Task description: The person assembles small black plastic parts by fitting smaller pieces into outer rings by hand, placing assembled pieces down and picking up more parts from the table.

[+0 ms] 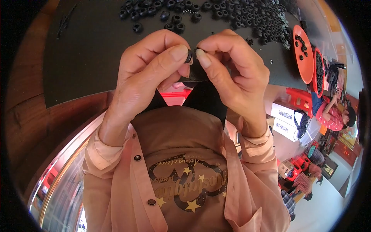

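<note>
In front of my chest, just over the near edge of the dark table (85, 50), both hands are raised with their fingertips close together. My left hand (143, 67) pinches a small black round part (189, 57) between thumb and finger. Opposite it, my right hand (241, 69) is closed in a pinch, thumb against forefinger; a tiny dark bit may sit at its tips, too small to name. Beyond my hands lie many loose black ring-shaped parts (247, 17), some apart from the others, such as one black ring (137, 27) on the left.
Small metal springs (285, 29) lie along the pile's right side. At the table's right stand an orange plate (305, 67) with a few black pieces and a red bowl (319, 71) full of them. A red stool (299, 98) and a person in a striped shirt (330, 118) are farther right.
</note>
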`<state>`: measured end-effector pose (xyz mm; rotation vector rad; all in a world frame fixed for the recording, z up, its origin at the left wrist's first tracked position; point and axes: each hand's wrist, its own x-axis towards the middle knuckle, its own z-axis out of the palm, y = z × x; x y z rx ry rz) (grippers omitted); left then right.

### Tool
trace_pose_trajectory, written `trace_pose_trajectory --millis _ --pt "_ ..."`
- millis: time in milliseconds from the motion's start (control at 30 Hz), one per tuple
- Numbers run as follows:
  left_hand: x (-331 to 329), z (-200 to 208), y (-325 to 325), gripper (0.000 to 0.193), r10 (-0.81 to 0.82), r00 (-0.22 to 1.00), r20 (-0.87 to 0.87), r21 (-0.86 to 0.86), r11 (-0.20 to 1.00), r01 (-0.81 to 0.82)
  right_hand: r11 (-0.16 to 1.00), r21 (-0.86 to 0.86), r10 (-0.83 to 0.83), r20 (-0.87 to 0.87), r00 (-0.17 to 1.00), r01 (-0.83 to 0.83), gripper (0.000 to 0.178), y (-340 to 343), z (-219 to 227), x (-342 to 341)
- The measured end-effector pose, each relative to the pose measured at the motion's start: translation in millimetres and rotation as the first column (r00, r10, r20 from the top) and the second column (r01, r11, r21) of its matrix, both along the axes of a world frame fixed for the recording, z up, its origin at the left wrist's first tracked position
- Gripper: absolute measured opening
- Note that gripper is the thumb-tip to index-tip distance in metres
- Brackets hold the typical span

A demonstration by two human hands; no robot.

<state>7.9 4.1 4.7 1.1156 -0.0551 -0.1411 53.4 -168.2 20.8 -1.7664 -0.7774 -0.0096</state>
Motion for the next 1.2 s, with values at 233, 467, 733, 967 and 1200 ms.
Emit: trace_pose_trajectory --millis 233,467,733,967,1200 --pt "1 -2 -1 0.018 -0.009 1.0 0.027 0.003 1.0 0.009 1.0 -0.022 -0.023 0.01 1.0 0.023 0.011 -2 1 0" --pt "0 -3 -2 0.019 -0.011 0.999 0.049 0.011 1.0 0.01 0.999 -0.04 0.006 0.005 1.0 -0.005 0.011 -3 1 -4" --pt "-2 -2 -4 0.019 0.025 1.0 0.014 0.068 0.997 -0.026 0.999 -0.03 0.039 0.059 0.998 -0.037 0.011 -6 -4 -3" --pt "-2 -4 -6 0.019 0.021 0.999 0.039 0.101 0.995 -0.025 0.999 -0.039 0.035 0.064 0.997 -0.032 0.01 -8 -9 -6" --pt "0 0 -6 0.017 0.035 0.999 -0.021 0.12 0.992 -0.032 0.999 -0.033 0.034 0.077 0.996 -0.032 0.011 -10 -12 -5"
